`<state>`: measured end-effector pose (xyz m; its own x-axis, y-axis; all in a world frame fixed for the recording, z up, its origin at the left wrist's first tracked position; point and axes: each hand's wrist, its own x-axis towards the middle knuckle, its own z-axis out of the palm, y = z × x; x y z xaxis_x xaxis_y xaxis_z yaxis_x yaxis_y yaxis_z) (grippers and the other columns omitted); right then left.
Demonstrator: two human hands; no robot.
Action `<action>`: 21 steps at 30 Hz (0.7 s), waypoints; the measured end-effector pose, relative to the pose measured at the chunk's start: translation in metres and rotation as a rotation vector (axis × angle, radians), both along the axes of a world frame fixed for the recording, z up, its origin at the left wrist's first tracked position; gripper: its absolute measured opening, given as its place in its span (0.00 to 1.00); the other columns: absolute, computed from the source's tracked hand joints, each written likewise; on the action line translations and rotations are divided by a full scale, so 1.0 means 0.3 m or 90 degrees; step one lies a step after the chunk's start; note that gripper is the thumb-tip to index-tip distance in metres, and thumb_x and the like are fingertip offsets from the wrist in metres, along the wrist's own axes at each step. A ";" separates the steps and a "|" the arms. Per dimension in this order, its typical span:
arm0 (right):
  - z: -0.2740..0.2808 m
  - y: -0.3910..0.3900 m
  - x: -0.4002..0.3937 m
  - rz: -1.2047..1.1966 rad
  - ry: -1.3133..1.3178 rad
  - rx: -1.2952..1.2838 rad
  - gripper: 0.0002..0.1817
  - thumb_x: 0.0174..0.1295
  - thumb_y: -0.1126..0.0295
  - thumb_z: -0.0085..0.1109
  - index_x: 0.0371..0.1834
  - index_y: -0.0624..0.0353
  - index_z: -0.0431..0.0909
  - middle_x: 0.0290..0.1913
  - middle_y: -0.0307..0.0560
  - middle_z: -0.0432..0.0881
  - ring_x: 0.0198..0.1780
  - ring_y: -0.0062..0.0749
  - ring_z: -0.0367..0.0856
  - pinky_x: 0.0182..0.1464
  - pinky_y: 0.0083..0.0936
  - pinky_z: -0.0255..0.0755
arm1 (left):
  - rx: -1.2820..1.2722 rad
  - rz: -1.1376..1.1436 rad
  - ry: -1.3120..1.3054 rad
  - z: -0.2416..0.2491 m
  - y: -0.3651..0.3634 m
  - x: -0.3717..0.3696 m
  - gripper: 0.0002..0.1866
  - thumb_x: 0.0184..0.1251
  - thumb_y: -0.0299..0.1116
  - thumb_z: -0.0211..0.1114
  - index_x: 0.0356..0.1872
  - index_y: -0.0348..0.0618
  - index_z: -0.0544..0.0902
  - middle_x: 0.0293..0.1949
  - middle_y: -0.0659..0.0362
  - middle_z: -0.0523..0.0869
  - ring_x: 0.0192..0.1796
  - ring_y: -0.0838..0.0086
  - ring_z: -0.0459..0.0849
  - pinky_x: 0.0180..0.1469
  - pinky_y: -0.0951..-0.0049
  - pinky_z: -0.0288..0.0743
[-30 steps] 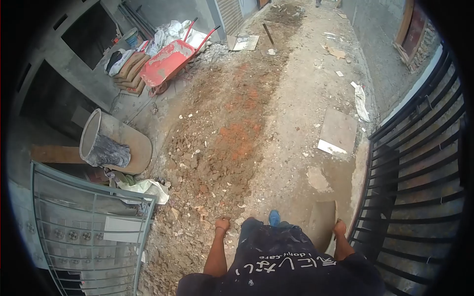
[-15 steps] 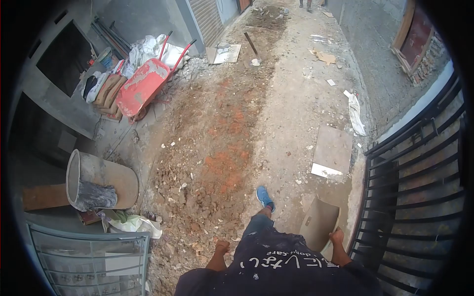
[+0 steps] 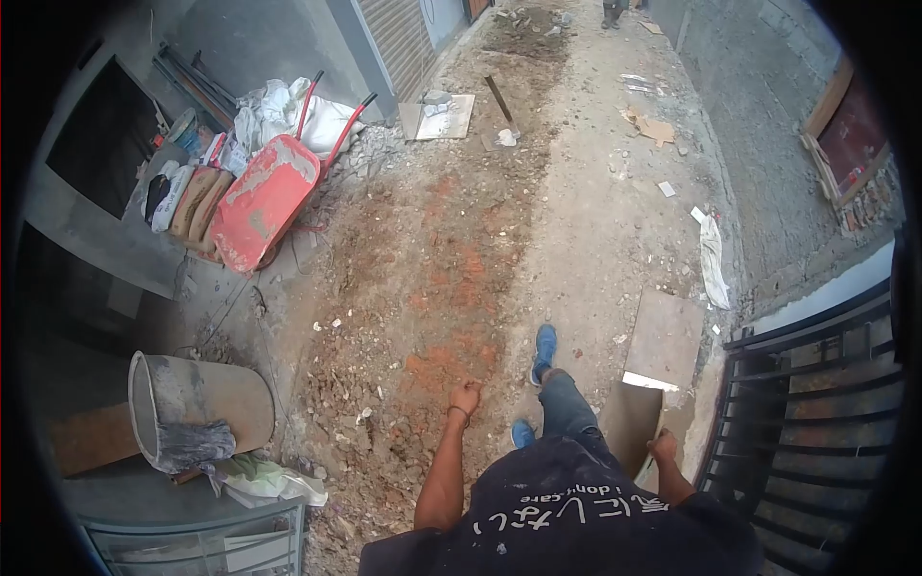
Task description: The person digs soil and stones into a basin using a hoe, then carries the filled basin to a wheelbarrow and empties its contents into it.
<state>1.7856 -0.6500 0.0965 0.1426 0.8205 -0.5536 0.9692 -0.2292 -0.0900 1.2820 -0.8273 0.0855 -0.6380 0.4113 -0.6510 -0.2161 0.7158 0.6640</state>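
My right hand [image 3: 663, 444] is closed on the edge of a beige, bent sheet [image 3: 631, 422], carried low beside my right leg. Its upper end overlaps a flat brown board [image 3: 665, 336] on the ground; its lower part is hidden behind my shirt. My left hand [image 3: 465, 398] swings out ahead of my body over the dug soil, its fingers curled with nothing visible in them. A dark band circles that wrist.
A red wheelbarrow [image 3: 267, 202] leans by stacked sacks [image 3: 197, 206] at the left. Nearer stands a large tipped drum [image 3: 226, 398]. A black barred gate [image 3: 816, 422] lines the right side. Rubble and loose earth [image 3: 384, 355] cover the left half of the path. A person [image 3: 612, 13] is far ahead.
I have taken a step along the path. My left hand has swung forward, while the right still carries the sheet. The distant person appears a little closer.
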 end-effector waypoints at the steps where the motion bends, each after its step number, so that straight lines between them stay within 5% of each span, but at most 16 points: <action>1: -0.004 0.077 -0.078 0.000 0.000 -0.003 0.18 0.46 0.73 0.63 0.43 0.60 0.79 0.44 0.60 0.84 0.50 0.53 0.82 0.52 0.41 0.76 | 0.058 -0.032 0.039 -0.028 0.070 -0.049 0.13 0.63 0.39 0.62 0.41 0.42 0.84 0.27 0.55 0.84 0.26 0.73 0.82 0.29 0.70 0.76; 8: -0.066 0.695 -0.657 0.051 0.093 0.061 0.17 0.46 0.72 0.62 0.42 0.60 0.79 0.42 0.61 0.84 0.48 0.56 0.82 0.51 0.43 0.76 | -0.204 -0.003 -0.081 -0.201 0.293 -0.392 0.17 0.62 0.37 0.63 0.46 0.34 0.81 0.32 0.53 0.85 0.30 0.70 0.83 0.32 0.69 0.79; 12: -0.053 1.065 -1.053 0.147 0.143 0.082 0.22 0.43 0.69 0.67 0.44 0.64 0.78 0.40 0.62 0.83 0.46 0.57 0.82 0.49 0.44 0.76 | -0.283 0.091 -0.141 -0.101 0.350 -0.585 0.12 0.64 0.34 0.61 0.42 0.37 0.80 0.29 0.55 0.82 0.28 0.69 0.81 0.29 0.67 0.80; 14: -0.033 1.248 -1.278 0.195 0.194 0.102 0.21 0.44 0.69 0.67 0.44 0.64 0.77 0.40 0.64 0.83 0.46 0.58 0.81 0.49 0.45 0.75 | -0.289 0.154 -0.125 -0.073 0.418 -0.695 0.08 0.65 0.33 0.61 0.38 0.39 0.79 0.26 0.57 0.81 0.25 0.71 0.79 0.27 0.67 0.79; 21: 0.319 1.617 -2.087 0.283 0.455 0.239 0.16 0.47 0.67 0.68 0.37 0.62 0.75 0.31 0.59 0.81 0.37 0.58 0.81 0.40 0.42 0.73 | -0.038 0.244 -0.101 -0.043 0.952 -1.021 0.15 0.66 0.37 0.60 0.47 0.37 0.78 0.28 0.54 0.83 0.27 0.71 0.82 0.25 0.72 0.78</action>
